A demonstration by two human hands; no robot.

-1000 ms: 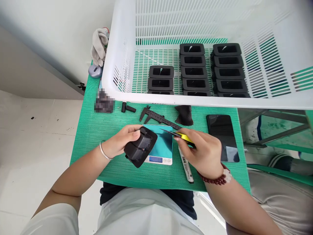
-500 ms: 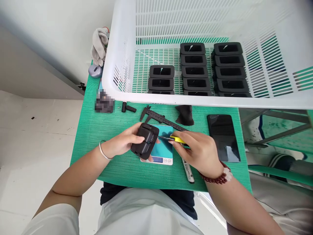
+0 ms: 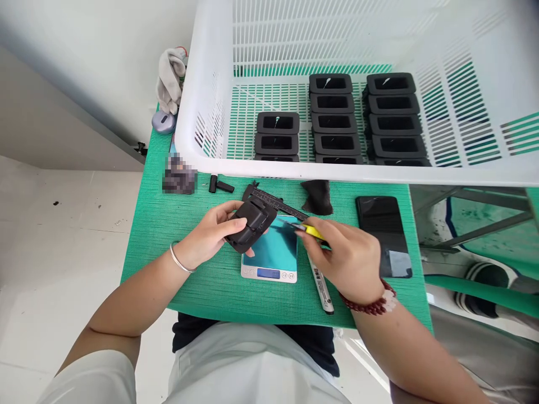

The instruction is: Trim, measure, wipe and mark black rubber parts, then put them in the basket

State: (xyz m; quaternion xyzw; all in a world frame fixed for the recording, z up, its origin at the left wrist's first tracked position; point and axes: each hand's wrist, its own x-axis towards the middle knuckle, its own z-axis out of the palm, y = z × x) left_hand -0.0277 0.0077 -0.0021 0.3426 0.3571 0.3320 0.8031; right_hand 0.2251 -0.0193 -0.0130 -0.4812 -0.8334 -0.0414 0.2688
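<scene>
Over green matting (image 3: 151,224), left hand (image 3: 208,238) grips a black part (image 3: 250,224); right hand (image 3: 347,258) pinches yellow cutters (image 3: 309,231) beside it.

Head camera, looking down, probably close

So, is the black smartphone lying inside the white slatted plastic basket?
No, the black smartphone lies on the green mesh mat, outside the white slatted plastic basket.

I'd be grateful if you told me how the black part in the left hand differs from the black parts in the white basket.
The held part is tilted in the left hand above the scale, closed back showing; the basket parts lie flat in three rows, open recesses facing up. The held part meets the yellow-handled tool in the right hand; the basket parts lie untouched. All are black, with rounded corners.
</scene>
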